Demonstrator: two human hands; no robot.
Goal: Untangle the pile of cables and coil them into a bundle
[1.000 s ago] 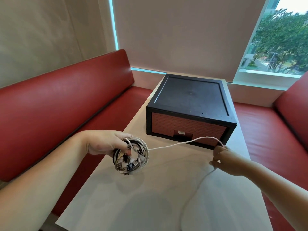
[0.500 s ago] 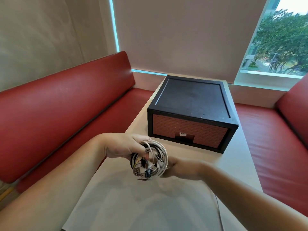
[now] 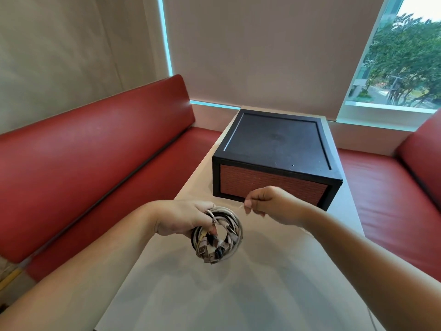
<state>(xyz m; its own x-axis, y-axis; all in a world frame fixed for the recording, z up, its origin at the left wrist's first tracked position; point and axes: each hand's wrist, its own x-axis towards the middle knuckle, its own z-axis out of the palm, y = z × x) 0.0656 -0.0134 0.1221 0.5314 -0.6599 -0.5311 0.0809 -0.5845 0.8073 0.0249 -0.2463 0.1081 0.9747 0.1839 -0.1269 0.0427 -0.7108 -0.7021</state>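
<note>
Left hand [image 3: 181, 219] is wrapped around one side of the coiled cables [image 3: 236, 235], fingers curled over the top of the ring and thumb tip poking through the middle. The coil hangs in the air above the white table [image 3: 238, 295], not resting on it. It's a mix of grey-white and darker cords. A few plugs [image 3: 201, 250] dangle at the bottom of the ring, but they're too small and jumbled to count or identify.

Right hand [image 3: 272, 205] is up just to the right of the coil and close to it, not touching. Its thumb and fingertips pinch a thin white strand [image 3: 243, 207]. Only a short blurry bit sticks out of the pinch (honestly it's barely a smear), so I can't trace how it joins the coil. Wherever the rest of that cable runs, it's hidden behind the hand and forearm.

Behind the hands on the table is a black box [image 3: 274, 144] with a red brick-pattern front. The right hand covers the lower middle of that front, so whatever is there can't be seen. Both forearms are cut off by the frame edges.

A red bench [image 3: 83, 163] wraps around the table, with a drawn blind [image 3: 262, 56] behind it and a slice of window [image 3: 401, 68] showing trees on the right.
</note>
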